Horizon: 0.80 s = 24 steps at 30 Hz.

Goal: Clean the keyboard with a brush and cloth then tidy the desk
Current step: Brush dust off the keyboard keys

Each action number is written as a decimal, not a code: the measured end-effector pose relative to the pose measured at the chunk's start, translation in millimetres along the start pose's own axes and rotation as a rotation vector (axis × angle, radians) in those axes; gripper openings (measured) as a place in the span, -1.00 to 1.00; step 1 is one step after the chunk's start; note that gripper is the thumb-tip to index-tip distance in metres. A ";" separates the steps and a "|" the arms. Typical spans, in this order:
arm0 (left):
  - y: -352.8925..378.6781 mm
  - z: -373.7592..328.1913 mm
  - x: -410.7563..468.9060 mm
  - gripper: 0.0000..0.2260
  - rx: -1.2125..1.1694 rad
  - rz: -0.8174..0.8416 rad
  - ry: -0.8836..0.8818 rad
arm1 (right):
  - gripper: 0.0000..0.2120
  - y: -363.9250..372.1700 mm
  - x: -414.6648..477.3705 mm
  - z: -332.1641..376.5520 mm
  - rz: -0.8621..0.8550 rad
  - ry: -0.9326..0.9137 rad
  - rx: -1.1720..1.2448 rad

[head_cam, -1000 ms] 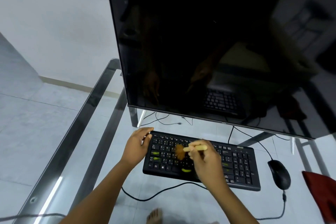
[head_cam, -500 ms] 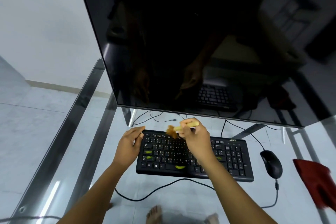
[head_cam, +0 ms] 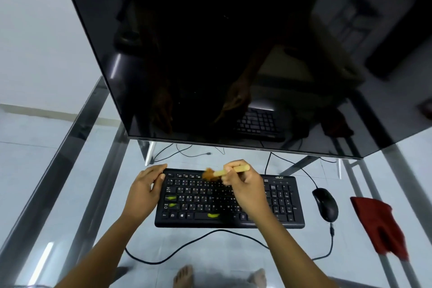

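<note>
Nearest me, bare feet point(head_cam: 184, 276) show through the clear glass desk top point(head_cam: 58, 170), and a black cable point(head_cam: 198, 238) loops across the glass.

Both forearms reach forward over the desk. Left hand point(head_cam: 145, 190) sits at the left end of the flat black keyboard point(head_cam: 280, 203), fingers curled round its far-left corner, thumb on the near side of that corner: a steadying hold.

Right hand point(head_cam: 247, 186) is raised over the middle keys, fingers bunched, pinching the pale yellow handle of a small brush point(head_cam: 230, 170). The handle lies nearly level. Its brown bristles point left of the hand onto the far key rows; they are blurred.

Yellow-green marks on a few left keys and the spacebar; I cannot tell what they are.

Right of the keyboard, a black mouse point(head_cam: 325, 204). Further right, a crumpled red cloth point(head_cam: 378, 224) by the desk edge.

Beyond, a large dark monitor point(head_cam: 210, 54).
</note>
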<state>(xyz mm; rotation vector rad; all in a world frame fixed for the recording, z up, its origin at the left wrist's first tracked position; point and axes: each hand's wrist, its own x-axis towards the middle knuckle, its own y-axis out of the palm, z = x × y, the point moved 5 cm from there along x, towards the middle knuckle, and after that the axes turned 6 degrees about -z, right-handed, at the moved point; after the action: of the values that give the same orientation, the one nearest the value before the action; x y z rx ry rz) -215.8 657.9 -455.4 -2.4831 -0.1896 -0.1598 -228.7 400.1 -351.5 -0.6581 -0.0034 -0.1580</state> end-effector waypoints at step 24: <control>-1.6 -11.3 3.8 -0.73 0.044 0.054 -0.070 | -0.93 -17.2 -7.0 -13.9 0.072 -0.081 -0.044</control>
<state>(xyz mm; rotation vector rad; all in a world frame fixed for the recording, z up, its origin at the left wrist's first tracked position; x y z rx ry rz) -213.1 652.7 -444.8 -2.4485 -0.1534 -0.0452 -238.8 379.2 -352.4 -0.7073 -0.0544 -0.0623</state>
